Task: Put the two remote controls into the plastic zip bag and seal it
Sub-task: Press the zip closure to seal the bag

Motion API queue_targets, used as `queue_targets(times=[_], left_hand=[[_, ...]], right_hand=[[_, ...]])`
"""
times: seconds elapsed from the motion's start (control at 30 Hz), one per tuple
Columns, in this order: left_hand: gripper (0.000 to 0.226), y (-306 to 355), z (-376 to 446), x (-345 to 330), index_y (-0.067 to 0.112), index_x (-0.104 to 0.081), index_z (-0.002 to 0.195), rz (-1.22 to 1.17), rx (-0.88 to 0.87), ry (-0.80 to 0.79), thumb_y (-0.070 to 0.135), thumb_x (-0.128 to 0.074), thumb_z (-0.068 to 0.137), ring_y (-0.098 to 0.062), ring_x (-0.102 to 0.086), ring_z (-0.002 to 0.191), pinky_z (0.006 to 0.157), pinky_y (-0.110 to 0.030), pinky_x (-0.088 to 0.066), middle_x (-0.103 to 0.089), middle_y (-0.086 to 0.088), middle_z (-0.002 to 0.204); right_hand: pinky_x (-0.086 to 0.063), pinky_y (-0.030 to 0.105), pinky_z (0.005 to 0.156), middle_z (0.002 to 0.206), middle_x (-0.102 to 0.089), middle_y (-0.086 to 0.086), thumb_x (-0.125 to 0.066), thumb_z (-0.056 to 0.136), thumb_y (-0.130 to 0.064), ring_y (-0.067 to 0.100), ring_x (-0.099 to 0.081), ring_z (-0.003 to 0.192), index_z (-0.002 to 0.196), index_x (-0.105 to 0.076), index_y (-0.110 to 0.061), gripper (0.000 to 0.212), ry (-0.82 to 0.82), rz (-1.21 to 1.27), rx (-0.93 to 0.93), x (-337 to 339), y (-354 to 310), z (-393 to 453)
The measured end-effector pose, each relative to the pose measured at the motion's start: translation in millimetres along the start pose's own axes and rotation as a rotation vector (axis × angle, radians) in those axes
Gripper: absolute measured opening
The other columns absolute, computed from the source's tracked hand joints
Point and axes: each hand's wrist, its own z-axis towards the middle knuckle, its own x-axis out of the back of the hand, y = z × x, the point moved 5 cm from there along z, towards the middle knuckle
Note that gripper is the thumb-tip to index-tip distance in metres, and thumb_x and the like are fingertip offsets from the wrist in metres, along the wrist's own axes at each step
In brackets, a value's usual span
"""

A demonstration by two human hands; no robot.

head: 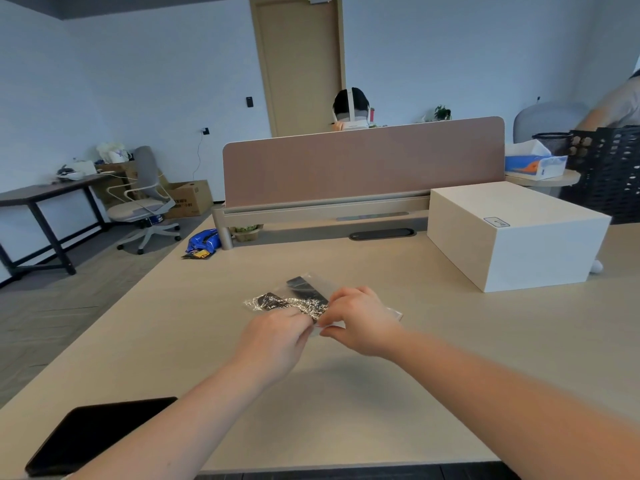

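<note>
A clear plastic zip bag point(313, 292) lies on the beige desk point(450, 341) at its middle. Two dark remote controls show through the plastic: one point(306, 289) angled toward the far side, the other point(272, 301) lying to the left under glinting wrinkles. My left hand point(277, 336) pinches the bag's near edge from the left. My right hand point(360, 320) pinches the same edge from the right and covers the bag's right part. The fingertips of both hands almost touch. Whether the zip is closed is hidden by my fingers.
A white box point(516, 233) stands at the right rear of the desk. A black tablet point(93, 434) lies at the near left corner. A pink divider panel point(363, 161) runs along the far edge, with a person behind it. Blue packets point(204, 242) sit far left.
</note>
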Motion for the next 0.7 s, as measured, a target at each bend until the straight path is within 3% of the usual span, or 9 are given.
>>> queue_targets(times=[0.13,0.23,0.37,0.53,0.7], left_hand=[[0.031,-2.2,-0.5,-5.4,0.022,-0.060,0.065,-0.054,0.006,-0.029,0.039,-0.039,0.081,-0.018,-0.061,0.059,0.043,-0.022,-0.040,-0.061,0.005,0.061],[0.022,-5.0,-1.1,-7.8,0.016,-0.062,0.074,-0.143,0.049,-0.038,0.030,-0.049,0.085,-0.026,-0.062,0.073,0.054,-0.032,-0.044,-0.064,-0.002,0.074],[0.014,-4.6,-1.4,-6.6,0.014,-0.064,0.083,-0.238,0.115,-0.029,0.022,-0.053,0.088,-0.026,-0.060,0.085,0.064,-0.034,-0.043,-0.065,-0.003,0.086],[0.014,-5.6,-1.2,-8.9,0.014,-0.063,0.081,-0.260,0.125,-0.017,0.022,-0.053,0.088,-0.027,-0.060,0.084,0.062,-0.032,-0.038,-0.066,-0.004,0.085],[0.013,-8.6,-3.6,-9.6,0.018,-0.065,0.082,-0.339,0.153,-0.032,0.027,-0.057,0.087,-0.022,-0.059,0.081,0.066,-0.035,-0.045,-0.064,0.001,0.080]], right_hand=[[-0.031,0.034,0.097,0.107,-0.071,-0.003,-0.055,0.090,-0.033,0.013,-0.050,0.117,0.101,-0.072,-0.027,0.021,0.013,0.014,-0.018,-1.6,0.7,-0.6],[-0.033,0.036,0.100,0.110,-0.070,-0.003,-0.055,0.090,-0.032,0.013,-0.051,0.117,0.102,-0.071,-0.027,0.021,0.016,0.026,-0.021,-2.1,1.5,-0.8],[-0.032,0.036,0.098,0.109,-0.069,-0.002,-0.061,0.086,-0.034,0.015,-0.049,0.118,0.106,-0.069,-0.027,0.023,0.041,0.018,0.018,-2.6,-2.1,-1.6],[-0.038,0.043,0.095,0.094,-0.075,0.001,-0.065,0.084,-0.027,0.021,-0.058,0.109,0.095,-0.074,-0.021,0.015,0.106,0.014,0.085,-3.9,-9.6,-2.9],[-0.031,0.036,0.098,0.103,-0.073,-0.003,-0.061,0.088,-0.030,0.011,-0.054,0.113,0.097,-0.075,-0.025,0.018,0.069,0.075,-0.011,-3.6,-2.9,0.2]])
